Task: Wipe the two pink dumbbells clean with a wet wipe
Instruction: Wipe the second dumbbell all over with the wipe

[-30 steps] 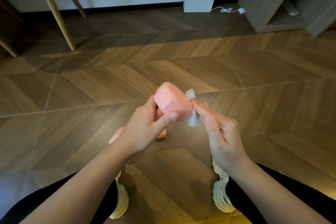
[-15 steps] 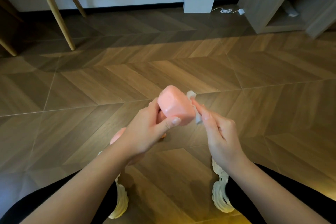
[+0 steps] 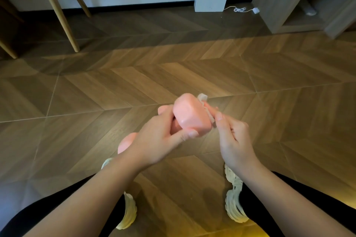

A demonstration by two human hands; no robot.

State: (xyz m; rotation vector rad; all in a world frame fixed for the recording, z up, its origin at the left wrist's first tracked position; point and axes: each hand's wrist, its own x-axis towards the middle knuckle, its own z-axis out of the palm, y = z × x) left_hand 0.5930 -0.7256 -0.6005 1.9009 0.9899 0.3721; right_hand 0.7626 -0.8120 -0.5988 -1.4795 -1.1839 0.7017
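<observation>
L hand [image 3: 154, 140]: curled round pink dumbbell [image 3: 189, 114] handle, thumb on upper head.
R hand [image 3: 233, 138]: holds wet wipe [image 3: 204, 100], index presses it to head's rt side.
Dumbbell: tilted, in air over wood floor [image 3: 173, 75].
Shoes [image 3: 234, 198]: below, on floor.

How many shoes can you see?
2. The left shoe shows under the left forearm, the right shoe under the right wrist. Both are partly hidden.
</observation>
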